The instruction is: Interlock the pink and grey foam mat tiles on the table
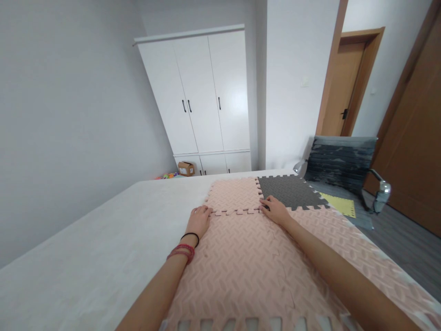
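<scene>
My left hand point(200, 220) is at the left edge of the pink foam tiles, by the seam between two of them. Its fingers are bent over the edge, with the tips partly hidden. My right hand point(275, 210) has its thumb and fingers closed at the right corner of the back pink foam tile point(234, 194), where it meets the dark grey foam tile point(289, 192). Dark gaps show along the toothed seam between the back tile and the front pink foam tile point(241, 257). Another pink tile point(344, 239) lies to the right, partly behind my right forearm.
The tiles lie on a white bed-like surface point(103, 234). A dark chair point(341, 161) with metal armrests stands at the right, a yellow foam piece point(339, 205) on its seat. Behind are a white wardrobe point(234, 92), a cardboard box point(186, 169) and a wooden door point(347, 87).
</scene>
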Tool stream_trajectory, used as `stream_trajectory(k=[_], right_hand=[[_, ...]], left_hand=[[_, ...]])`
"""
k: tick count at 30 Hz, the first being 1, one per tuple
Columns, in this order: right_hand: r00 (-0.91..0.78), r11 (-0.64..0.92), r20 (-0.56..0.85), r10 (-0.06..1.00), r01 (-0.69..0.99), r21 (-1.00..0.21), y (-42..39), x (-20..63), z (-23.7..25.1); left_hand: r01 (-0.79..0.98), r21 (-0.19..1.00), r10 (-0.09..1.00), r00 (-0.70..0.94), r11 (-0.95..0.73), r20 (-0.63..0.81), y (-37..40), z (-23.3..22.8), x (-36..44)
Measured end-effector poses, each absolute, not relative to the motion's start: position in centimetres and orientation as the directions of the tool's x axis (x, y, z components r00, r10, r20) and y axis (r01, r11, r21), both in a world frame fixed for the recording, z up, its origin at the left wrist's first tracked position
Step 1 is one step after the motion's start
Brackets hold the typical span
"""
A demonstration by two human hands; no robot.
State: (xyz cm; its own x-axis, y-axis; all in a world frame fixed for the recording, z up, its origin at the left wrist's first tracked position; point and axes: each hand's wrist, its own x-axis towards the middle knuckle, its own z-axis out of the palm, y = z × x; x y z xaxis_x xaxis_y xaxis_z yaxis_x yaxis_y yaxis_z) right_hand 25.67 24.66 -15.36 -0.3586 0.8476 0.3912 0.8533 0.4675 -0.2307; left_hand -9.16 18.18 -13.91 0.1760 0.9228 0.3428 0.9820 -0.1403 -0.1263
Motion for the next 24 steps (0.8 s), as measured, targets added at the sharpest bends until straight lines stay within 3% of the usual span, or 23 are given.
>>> stream_trajectory(k=[24], right_hand=[[-0.407,0.512,0.382,0.83,0.827,-0.231,24.4,26.0,-14.9]], left_hand=[[0.968,-0.204,0.936,0.204,-0.148,0.288,18.0,-13.5,-8.0]])
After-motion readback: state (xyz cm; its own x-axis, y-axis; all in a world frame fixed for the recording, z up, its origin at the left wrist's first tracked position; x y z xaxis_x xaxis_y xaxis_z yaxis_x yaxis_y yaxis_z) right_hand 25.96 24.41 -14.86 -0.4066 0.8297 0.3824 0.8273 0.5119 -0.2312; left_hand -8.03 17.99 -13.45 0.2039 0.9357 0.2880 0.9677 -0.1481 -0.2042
